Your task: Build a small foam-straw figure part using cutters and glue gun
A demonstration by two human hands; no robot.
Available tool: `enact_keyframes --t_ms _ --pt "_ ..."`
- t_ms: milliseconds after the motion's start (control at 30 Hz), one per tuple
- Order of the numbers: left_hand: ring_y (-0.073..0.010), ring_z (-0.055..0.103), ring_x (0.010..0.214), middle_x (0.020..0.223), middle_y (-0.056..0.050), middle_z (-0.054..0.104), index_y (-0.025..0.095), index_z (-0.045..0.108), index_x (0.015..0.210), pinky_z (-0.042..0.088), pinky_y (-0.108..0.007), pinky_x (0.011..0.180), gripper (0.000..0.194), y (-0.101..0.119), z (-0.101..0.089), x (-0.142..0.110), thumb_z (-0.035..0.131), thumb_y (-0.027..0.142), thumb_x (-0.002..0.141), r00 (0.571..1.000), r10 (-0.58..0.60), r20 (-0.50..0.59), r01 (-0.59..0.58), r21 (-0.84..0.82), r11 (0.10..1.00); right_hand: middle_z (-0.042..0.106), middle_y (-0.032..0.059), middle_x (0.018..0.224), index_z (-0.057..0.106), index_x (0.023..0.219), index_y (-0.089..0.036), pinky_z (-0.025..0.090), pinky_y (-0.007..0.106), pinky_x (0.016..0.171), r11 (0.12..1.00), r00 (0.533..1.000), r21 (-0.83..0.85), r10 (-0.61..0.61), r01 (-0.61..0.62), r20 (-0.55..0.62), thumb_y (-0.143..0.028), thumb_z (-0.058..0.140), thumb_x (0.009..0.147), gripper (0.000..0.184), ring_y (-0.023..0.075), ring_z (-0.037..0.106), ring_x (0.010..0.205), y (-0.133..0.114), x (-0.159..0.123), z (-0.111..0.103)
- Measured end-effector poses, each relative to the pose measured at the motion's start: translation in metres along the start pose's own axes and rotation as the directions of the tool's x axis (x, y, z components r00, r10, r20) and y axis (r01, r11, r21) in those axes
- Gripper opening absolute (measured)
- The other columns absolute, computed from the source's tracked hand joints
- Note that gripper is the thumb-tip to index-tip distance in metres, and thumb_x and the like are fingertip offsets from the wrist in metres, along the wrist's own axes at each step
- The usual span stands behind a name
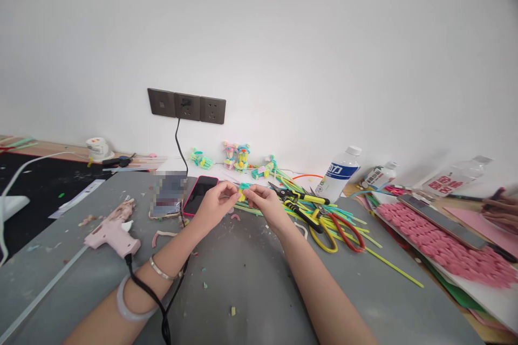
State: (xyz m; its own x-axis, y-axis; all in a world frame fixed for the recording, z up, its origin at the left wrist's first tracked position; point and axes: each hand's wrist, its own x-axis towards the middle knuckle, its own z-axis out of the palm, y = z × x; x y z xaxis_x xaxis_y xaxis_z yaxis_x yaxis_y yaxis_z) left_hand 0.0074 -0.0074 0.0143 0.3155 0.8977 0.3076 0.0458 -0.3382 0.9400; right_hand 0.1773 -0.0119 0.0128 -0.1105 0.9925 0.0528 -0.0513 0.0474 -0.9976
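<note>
My left hand (216, 205) and my right hand (265, 202) meet over the middle of the grey mat (243, 280). Between their fingertips they pinch a small yellow-and-teal craft piece (243, 190), too small to make out exactly. Fingers of both hands are closed on it. Behind it, against the wall, stand several finished-looking pastel figures (242, 157) made of fuzzy stems. Just right of my right hand lie black-and-yellow pliers (301, 207) and scissors (338, 226) with one red and one yellow handle, on top of a heap of yellow, green and teal stems (388, 267).
A pink glue gun (115, 234) lies at left, its black cord crossing my left forearm. A phone (201, 194) rests behind my left hand. Bottles (338, 172) and a pink knobbly mat (445, 237) are at right. Another person's hand (502, 210) shows at the far right edge.
</note>
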Motion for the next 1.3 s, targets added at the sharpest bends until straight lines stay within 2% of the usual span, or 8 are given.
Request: enact_keyframes --t_ms 167,367,633,900,1033,1167,1300 --pt "-0.0205 0.063 0.085 0.088 -0.005 0.066 0.018 0.061 0.085 0.051 -0.03 0.076 0.031 -0.002 -0.003 0.001 0.055 0.048 0.088 0.998 -0.055 -0.005 0.055 -0.019 0.998 0.049 -0.0036 0.055 0.062 0.066 -0.018 0.025 0.026 0.054 1.0 1.0 0.02 0.007 -0.007 0.008 -0.054 0.076 0.068 0.039 0.0106 0.037 0.054 0.001 0.002 -0.008" --pt "-0.0225 0.067 0.089 0.096 -0.007 0.071 0.018 0.063 0.094 0.053 -0.03 0.073 0.037 -0.005 -0.006 0.004 0.064 0.053 0.081 0.989 -0.142 -0.041 0.138 -0.081 0.987 0.046 -0.003 0.056 0.059 0.06 -0.019 0.025 0.026 0.053 1.0 1.0 0.008 -0.002 0.001 0.022 -0.057 0.076 0.066 0.042 0.0108 0.034 0.055 0.003 0.004 -0.014" --pt "-0.02 0.07 0.088 0.089 -0.006 0.072 0.018 0.063 0.09 0.052 -0.03 0.077 0.04 -0.005 -0.001 0.003 0.075 0.051 0.072 0.951 -0.287 0.116 0.307 -0.233 0.923 0.046 -0.0035 0.057 0.062 0.061 -0.018 0.025 0.025 0.053 1.0 0.999 -0.029 -0.009 0.011 0.048 -0.056 0.077 0.065 0.041 0.0101 0.032 0.055 0.003 0.004 -0.013" --pt "-0.0214 0.071 0.087 0.084 -0.007 0.075 0.017 0.06 0.098 0.053 -0.034 0.08 0.045 -0.005 -0.001 0.002 0.077 0.049 0.071 0.927 -0.341 0.154 0.371 -0.267 0.889 0.057 -0.0012 0.061 0.066 0.065 -0.018 0.029 0.027 0.054 0.995 0.998 -0.092 -0.029 0.034 0.056 -0.056 0.076 0.067 0.039 0.011 0.037 0.055 -0.001 0.002 -0.012" --pt "-0.021 0.071 0.086 0.084 -0.006 0.074 0.018 0.06 0.104 0.053 -0.034 0.079 0.05 -0.005 -0.002 0.002 0.078 0.05 0.07 0.928 -0.342 0.145 0.369 -0.259 0.892 0.055 -0.0017 0.059 0.066 0.064 -0.018 0.029 0.027 0.054 0.994 0.997 -0.101 -0.03 0.036 0.066 -0.055 0.077 0.066 0.039 0.012 0.04 0.056 -0.004 0.0 -0.01" --pt "-0.0216 0.07 0.087 0.081 -0.005 0.073 0.018 0.062 0.103 0.054 -0.034 0.079 0.048 -0.007 -0.003 0.002 0.077 0.05 0.071 0.942 -0.308 0.134 0.332 -0.239 0.912 0.05 -0.003 0.056 0.065 0.062 -0.018 0.029 0.027 0.055 0.994 0.998 -0.103 -0.032 0.038 0.057 -0.053 0.077 0.066 0.038 0.012 0.041 0.057 -0.004 -0.001 -0.008" --pt "-0.02 0.071 0.082 0.085 -0.006 0.074 0.018 0.063 0.103 0.054 -0.032 0.076 0.049 -0.009 -0.002 0.002 0.077 0.05 0.07 0.937 -0.325 0.124 0.347 -0.248 0.905 0.049 -0.0033 0.056 0.065 0.063 -0.017 0.029 0.027 0.055 0.992 0.998 -0.118 -0.048 0.053 0.042 -0.054 0.077 0.066 0.038 0.0111 0.039 0.056 -0.002 -0.001 -0.007"
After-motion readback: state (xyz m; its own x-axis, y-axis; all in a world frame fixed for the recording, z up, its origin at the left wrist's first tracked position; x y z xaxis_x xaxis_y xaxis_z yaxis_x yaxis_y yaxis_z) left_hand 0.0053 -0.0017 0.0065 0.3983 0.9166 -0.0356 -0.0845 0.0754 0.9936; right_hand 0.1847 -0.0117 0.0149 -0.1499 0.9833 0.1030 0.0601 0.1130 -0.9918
